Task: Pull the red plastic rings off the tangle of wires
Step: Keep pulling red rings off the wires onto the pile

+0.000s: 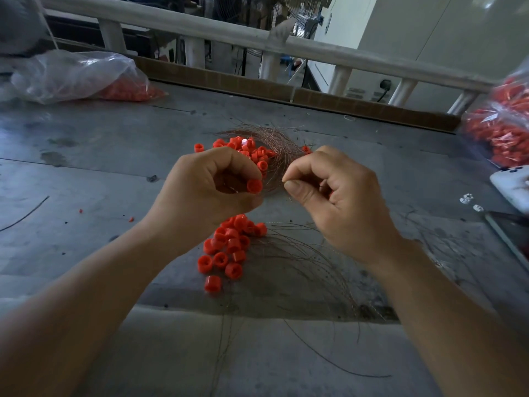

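My left hand (211, 184) pinches a red ring (254, 186); my right hand (332, 196) nips what looks like a wire (274, 156) above the counter (100, 167).

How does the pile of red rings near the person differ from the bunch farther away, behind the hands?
The near pile of rings lies loose on the table, mostly beside thin, spread-out wires. The far bunch of rings sits packed against a dense coppery tangle of wires, partly hidden behind the hands. Both hold the same small red plastic rings.
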Motion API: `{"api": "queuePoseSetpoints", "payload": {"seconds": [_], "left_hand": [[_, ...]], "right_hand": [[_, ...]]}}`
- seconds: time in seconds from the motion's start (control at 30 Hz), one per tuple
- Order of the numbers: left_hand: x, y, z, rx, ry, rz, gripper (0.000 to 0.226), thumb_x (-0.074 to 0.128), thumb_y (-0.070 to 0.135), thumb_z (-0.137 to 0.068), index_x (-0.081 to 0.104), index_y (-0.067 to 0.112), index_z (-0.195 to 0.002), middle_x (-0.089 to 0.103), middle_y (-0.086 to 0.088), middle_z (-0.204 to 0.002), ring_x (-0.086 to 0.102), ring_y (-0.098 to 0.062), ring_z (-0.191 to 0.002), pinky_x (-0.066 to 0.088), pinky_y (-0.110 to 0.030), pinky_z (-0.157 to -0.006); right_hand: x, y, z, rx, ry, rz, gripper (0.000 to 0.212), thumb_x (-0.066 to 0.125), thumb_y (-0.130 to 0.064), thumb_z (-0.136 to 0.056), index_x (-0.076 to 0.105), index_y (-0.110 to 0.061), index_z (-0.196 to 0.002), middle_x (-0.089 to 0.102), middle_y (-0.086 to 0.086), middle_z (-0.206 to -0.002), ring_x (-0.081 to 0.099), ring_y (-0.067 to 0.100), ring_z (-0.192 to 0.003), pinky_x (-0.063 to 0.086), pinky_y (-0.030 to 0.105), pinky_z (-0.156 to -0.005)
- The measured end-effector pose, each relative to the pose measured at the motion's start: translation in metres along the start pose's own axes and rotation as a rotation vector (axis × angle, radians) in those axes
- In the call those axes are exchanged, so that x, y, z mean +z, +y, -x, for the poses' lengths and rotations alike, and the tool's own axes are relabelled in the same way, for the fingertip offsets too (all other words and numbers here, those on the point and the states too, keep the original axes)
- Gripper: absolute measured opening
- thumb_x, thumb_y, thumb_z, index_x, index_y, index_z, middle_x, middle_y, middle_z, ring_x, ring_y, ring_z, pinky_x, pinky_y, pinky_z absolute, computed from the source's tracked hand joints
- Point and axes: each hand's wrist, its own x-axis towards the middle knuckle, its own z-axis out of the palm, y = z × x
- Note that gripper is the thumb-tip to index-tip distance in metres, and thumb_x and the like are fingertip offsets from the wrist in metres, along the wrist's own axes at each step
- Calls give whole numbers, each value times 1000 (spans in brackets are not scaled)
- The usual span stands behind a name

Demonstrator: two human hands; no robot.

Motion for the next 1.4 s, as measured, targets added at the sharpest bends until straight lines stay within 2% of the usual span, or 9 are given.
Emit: {"api": "queuePoseSetpoints", "payload": {"seconds": [0.13, 0.3, 0.43, 0.53, 0.7, 0.93, 1.03, 1.27, 1.4], "left_hand": [[0, 0, 0, 11, -32, 19, 36, 76, -3, -60, 64, 29, -71, 69, 12, -72, 64, -2, -65, 54, -16, -65], [1, 2, 1, -10, -18, 95, 24, 73, 21, -50, 62, 25, -71, 70, 6, -75, 66, -8, -66, 56, -20, -65], [0, 5, 2, 64, -19, -18, 24, 71, 29, -53, 63, 34, -75, 66, 18, -71, 61, 1, -61, 52, -13, -61], [1, 6, 3, 80, -51, -1, 24, 70, 30, -53, 65, 36, -76, 68, 22, -72, 63, 4, -63, 50, -9, -62], [1, 7, 4, 78, -63, 43, 23, 70, 33, -52, 68, 36, -74, 71, 15, -77, 66, -1, -66, 52, -12, -64], [1, 7, 5, 60, -89, 121, 27, 71, 29, -52, 72, 37, -78, 72, 14, -78, 68, -3, -71, 52, -13, -66], [0, 8, 5, 29, -103, 189, 32, 69, 21, -54, 69, 27, -85, 72, 14, -79, 68, -3, -74, 51, -11, -68], [-2, 8, 5, -88, -147, 403, 34, 59, 7, -62, 73, 19, -91, 74, -2, -85, 70, -14, -79, 53, -18, -69], [-2, 6, 5, -103, -179, 451, 31, 54, 7, -69, 73, 18, -90, 74, -3, -90, 70, -16, -86, 54, -20, -72]], "right_hand": [[0, -1, 0, 2, -13, -5, 4, 61, -7, -80, 65, -6, -79, 45, -20, -74, 45, -5, -66, 35, 6, -62], [1, -2, 0, 15, -29, -27, 4, 61, -7, -80, 64, -6, -79, 46, -20, -73, 46, -5, -66, 36, 6, -61], [4, -4, 1, 53, -63, -79, 4, 60, -9, -80, 63, -9, -79, 50, -17, -73, 48, -3, -67, 36, 6, -61], [6, -7, 2, 67, -87, -111, 4, 59, -11, -80, 61, -13, -78, 51, -14, -72, 48, -1, -68, 36, 7, -61], [8, -8, 2, 104, -149, -123, 3, 60, -12, -80, 62, -12, -78, 51, -15, -71, 48, -1, -67, 36, 8, -60], [7, -11, 3, 142, -135, -175, 7, 59, -14, -80, 59, -19, -76, 51, -18, -67, 51, -4, -62, 38, 7, -56], [6, -10, 3, 168, -116, -197, 15, 61, -8, -82, 58, -21, -75, 49, -20, -63, 52, -6, -60, 37, 6, -56], [3, -9, 2, 208, -113, -190, 20, 62, -6, -83, 57, -23, -73, 47, -20, -59, 50, -6, -56, 35, 5, -52], [-1, -9, 1, 219, -110, -196, 21, 62, -6, -84, 57, -24, -72, 49, -18, -58, 50, -5, -54, 36, 6, -51]]}}
